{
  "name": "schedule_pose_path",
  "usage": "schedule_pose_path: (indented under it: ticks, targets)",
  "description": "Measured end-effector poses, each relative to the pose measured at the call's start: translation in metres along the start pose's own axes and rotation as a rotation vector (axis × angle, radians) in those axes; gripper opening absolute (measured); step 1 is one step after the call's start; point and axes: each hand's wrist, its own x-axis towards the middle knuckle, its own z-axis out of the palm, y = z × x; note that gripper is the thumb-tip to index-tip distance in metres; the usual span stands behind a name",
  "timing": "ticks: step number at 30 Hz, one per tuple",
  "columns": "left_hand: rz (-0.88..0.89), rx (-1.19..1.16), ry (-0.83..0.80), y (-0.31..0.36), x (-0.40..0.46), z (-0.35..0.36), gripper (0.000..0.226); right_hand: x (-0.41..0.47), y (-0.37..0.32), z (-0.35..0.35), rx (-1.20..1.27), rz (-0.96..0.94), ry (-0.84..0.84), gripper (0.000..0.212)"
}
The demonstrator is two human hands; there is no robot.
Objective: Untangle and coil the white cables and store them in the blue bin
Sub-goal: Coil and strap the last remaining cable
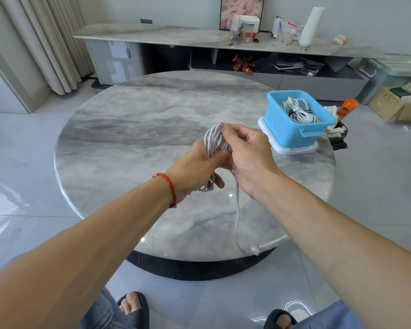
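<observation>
Above the middle of the round marble table [133, 129], the left hand [195, 167] and right hand [247, 155] together hold a coil of white cable [214, 140], whose loose end [254, 250] hangs off the near edge. At the table's right side a blue plastic bin [292, 134] sits on a white lid [294, 150], with bundled white cables [298, 110] inside.

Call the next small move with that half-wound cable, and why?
Probably wind the loose tail onto the coil: the left hand grips the loops, the right hand pinches them, and the plug end dangles past the table edge.

A home living room: round marble table [133, 129] mid-frame, long low media console [152, 36] behind (cluttered), curtains [45, 41] upper left.
</observation>
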Motion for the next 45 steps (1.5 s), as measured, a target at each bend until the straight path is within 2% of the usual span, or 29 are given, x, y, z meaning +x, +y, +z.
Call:
schedule_pose_path:
  ticks: [2, 4, 5, 7, 9, 11, 13, 14, 18, 20, 22, 25, 29, 31, 35, 38, 40, 42, 45]
  targets:
    - [-0.023, -0.015, 0.032, -0.003, 0.003, -0.003, 0.051, 0.001, 0.004, 0.001, 0.012, 0.016, 0.013, 0.020]
    - [0.002, -0.024, 0.053, -0.004, 0.004, -0.002, 0.030, 0.001, 0.006, 0.002, -0.060, -0.020, -0.030, 0.016]
    - [-0.009, -0.032, 0.085, -0.002, 0.002, 0.000, 0.028, 0.001, 0.006, 0.002, -0.128, -0.043, -0.071, 0.019]
    - [-0.064, -0.061, 0.228, -0.003, 0.003, -0.001, 0.031, -0.004, 0.007, 0.003, -0.366, -0.032, -0.141, 0.043]
    - [-0.119, -0.149, 0.399, -0.007, 0.009, -0.008, 0.030, -0.014, 0.010, 0.004, -0.601, 0.099, -0.168, 0.059]
    - [-0.154, -0.324, 0.486, -0.008, 0.014, -0.019, 0.025, -0.023, 0.017, 0.001, -0.697, 0.255, -0.269, 0.056]
    - [-0.170, -0.483, 0.517, -0.006, 0.015, -0.029, 0.018, -0.033, 0.018, 0.000, -0.594, 0.356, -0.394, 0.029]
    - [-0.171, -0.512, 0.531, -0.007, 0.016, -0.033, 0.016, -0.037, 0.017, 0.000, -0.508, 0.387, -0.441, 0.025]
    - [-0.141, -0.469, 0.629, -0.011, 0.017, -0.040, 0.014, -0.046, 0.004, -0.001, -0.279, 0.424, -0.573, 0.040]
    - [-0.125, -0.470, 0.682, -0.012, 0.016, -0.042, 0.013, -0.048, -0.001, -0.003, -0.246, 0.435, -0.654, 0.052]
    - [-0.120, -0.516, 0.691, -0.012, 0.016, -0.043, 0.012, -0.049, -0.003, -0.005, -0.248, 0.406, -0.697, 0.051]
    - [-0.168, -0.664, 0.619, -0.008, 0.015, -0.045, 0.013, -0.053, -0.002, -0.007, -0.327, 0.365, -0.768, 0.040]
    - [-0.270, -0.964, 0.384, 0.006, 0.011, -0.045, 0.030, -0.053, -0.002, -0.009, -0.951, 0.137, -0.772, 0.042]
    - [-0.315, -0.979, 0.263, 0.011, 0.008, -0.044, 0.032, -0.050, -0.002, -0.011, -1.170, 0.062, -0.766, 0.042]
    - [-0.355, -0.709, 0.062, 0.016, 0.000, -0.040, 0.025, -0.042, -0.002, -0.021, -1.342, 0.027, -0.704, 0.042]
    - [-0.349, -0.437, -0.067, 0.018, -0.007, -0.035, 0.022, -0.035, -0.006, -0.029, -1.480, -0.137, -0.575, 0.050]
    - [-0.305, -0.175, -0.116, 0.014, -0.011, -0.030, 0.022, -0.030, -0.011, -0.035, -1.537, -0.240, -0.532, 0.052]
    - [-0.270, -0.003, -0.143, 0.010, -0.013, -0.028, 0.022, -0.023, -0.017, -0.044, -1.525, -0.299, -0.529, 0.045]
    - [-0.248, 0.080, -0.231, 0.008, -0.017, -0.025, 0.024, -0.014, -0.020, -0.057, -1.499, -0.354, -0.491, 0.036]
